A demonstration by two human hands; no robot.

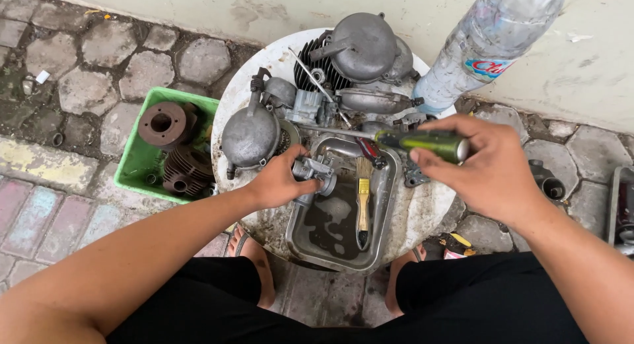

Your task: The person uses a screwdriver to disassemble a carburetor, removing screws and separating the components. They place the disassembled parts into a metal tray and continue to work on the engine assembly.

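Observation:
My left hand [279, 180] grips a small grey carburetor [316, 172] over the near-left corner of a metal pan [386, 215] holding dark liquid. My right hand [492, 165] holds a screwdriver by its green handle [429, 143]; its shaft [333, 131] points left, above the carburetor. A yellow-handled paintbrush [363, 202] lies in the pan. The pan rests on a round white table [422, 215].
Grey engine parts crowd the table's far side: a finned cylinder [316, 56] and rounded covers [249, 136]. A green tub [135, 165] at left holds rusty cylinders [162, 124]. A clear plastic bottle [489, 43] stands at right. My bare feet rest on stone paving.

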